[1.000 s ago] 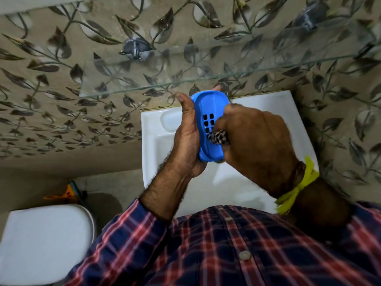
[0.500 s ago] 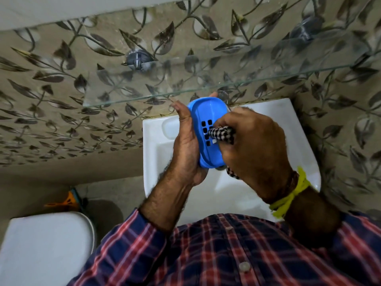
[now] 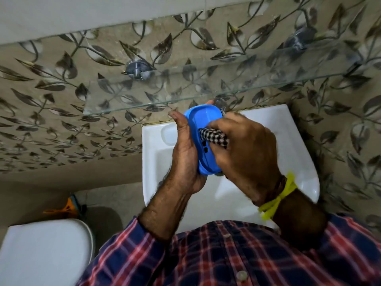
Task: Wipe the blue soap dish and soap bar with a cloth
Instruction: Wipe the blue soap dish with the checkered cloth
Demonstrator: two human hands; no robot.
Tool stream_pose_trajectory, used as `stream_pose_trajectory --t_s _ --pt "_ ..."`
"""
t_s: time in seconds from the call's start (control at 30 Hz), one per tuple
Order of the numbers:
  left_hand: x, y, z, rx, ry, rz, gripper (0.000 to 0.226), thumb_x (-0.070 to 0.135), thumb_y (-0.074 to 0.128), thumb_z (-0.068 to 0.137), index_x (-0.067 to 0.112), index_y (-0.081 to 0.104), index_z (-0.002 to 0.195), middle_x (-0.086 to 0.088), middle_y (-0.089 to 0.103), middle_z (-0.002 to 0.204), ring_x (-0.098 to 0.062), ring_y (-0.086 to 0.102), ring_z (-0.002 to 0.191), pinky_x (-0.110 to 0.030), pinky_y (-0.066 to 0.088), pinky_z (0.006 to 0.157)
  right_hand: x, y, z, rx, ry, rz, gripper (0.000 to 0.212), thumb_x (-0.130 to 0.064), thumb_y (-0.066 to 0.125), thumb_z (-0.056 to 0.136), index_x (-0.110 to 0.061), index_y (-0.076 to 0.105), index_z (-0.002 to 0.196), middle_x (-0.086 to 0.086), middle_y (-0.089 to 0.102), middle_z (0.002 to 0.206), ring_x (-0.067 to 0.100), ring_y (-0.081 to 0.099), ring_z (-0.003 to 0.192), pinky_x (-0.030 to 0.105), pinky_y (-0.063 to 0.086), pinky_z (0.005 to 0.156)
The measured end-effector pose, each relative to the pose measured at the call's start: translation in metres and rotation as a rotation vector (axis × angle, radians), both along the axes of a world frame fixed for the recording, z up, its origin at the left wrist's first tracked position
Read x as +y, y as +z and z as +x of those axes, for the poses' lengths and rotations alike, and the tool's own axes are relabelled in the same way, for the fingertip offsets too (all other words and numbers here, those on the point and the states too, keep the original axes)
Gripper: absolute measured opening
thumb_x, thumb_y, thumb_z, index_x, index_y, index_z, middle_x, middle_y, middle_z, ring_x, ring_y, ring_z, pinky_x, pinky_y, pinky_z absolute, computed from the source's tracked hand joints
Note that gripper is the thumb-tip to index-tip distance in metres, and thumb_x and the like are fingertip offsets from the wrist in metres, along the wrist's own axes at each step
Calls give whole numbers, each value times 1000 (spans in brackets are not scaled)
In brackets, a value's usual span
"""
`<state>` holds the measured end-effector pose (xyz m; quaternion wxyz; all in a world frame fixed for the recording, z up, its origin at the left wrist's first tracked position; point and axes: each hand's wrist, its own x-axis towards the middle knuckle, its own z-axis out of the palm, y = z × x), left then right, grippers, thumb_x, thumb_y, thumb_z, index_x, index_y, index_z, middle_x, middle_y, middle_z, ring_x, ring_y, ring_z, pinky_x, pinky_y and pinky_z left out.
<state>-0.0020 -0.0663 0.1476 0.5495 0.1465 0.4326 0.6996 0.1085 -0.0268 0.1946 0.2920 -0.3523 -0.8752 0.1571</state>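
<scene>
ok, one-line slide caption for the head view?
Left hand holds a blue plastic soap dish on edge above a white ceramic basin while the right hand presses a black-and-white checked cloth into it.

- A white washbasin is sitting against the wall, its rim running out on both sides.
- A glass shelf is hanging above the washbasin, fixed to the wall by two round metal mounts.
- Wall tiles with a dark leaf-and-vine pattern on beige are covering the wall behind and to both sides of the washbasin.
- A white toilet lid is lying down to the left of the washbasin, well apart from it.
- An orange object, too small to identify, is lying on the floor between the toilet lid and the washbasin's left edge.
</scene>
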Motion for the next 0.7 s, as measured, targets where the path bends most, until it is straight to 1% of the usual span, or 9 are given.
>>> stream_pose_trajectory --t_s 0.13,0.2,0.27,0.3,0.4,0.47,0.53,0.63,0.7 --pt "-2 0 -3 -6 -18 26 95 84 18 83 22 53 146 -6 75 114 -23 73 103 -37 60 79 -4 -2 -3 -70 43 32 12 -25 66 79 -20 68 90 1 66 87 28 65 74 39 54 57" --pt "-4 -1 4 8 -21 1 93 83 19 84 22 57 143 -8 74 121 -26 72 108 -40 61 80 6 0 -2 4 -42 30 14 -24 67 78 -18 69 90 2 68 87 30 65 75 38 54 58" --pt "-4 -2 11 -10 -27 -27 88 81 22 86 20 64 134 -9 74 119 -25 72 108 -40 61 81 16 4 -8 77 -103 13 16 -24 66 78 -16 70 92 3 70 89 31 65 78 37 54 61" --pt "-4 -2 11 -18 -25 -30 88 80 22 86 19 64 134 -9 74 120 -26 71 110 -40 61 83 14 4 -11 81 -79 19 15 -24 66 79 -16 70 91 3 70 89 29 65 77 35 52 60" --pt "-3 -1 5 -24 -9 7 91 81 19 86 22 52 146 -8 69 132 -26 66 121 -39 58 91 0 -2 -11 48 -24 57 13 -22 72 76 -17 69 88 3 69 84 28 65 72 34 52 57" --pt "-2 -3 7 1 -21 -31 91 83 18 86 24 54 145 -7 69 132 -26 68 118 -41 60 88 6 -3 -11 65 -119 46 13 -21 73 77 -16 69 89 5 69 84 32 66 72 37 54 56" --pt "-2 -5 13 -10 -28 -84 90 83 21 86 23 55 144 -8 70 132 -25 69 116 -40 61 83 12 -2 -16 88 -197 45 10 -23 70 80 -16 69 86 6 70 85 33 67 73 36 51 57" --pt "-4 -5 13 -15 -11 -55 86 80 25 85 24 55 144 -6 65 139 -23 64 124 -35 59 89 3 -4 -22 21 -126 106 14 -27 72 76 -16 68 82 3 72 86 28 67 71 31 47 54" --pt "-5 -5 13 -10 -13 -57 84 81 26 85 26 61 138 -5 70 132 -24 68 119 -38 60 84 8 -5 -18 13 -141 60 17 -25 73 76 -15 69 89 5 72 87 30 68 73 32 50 56"
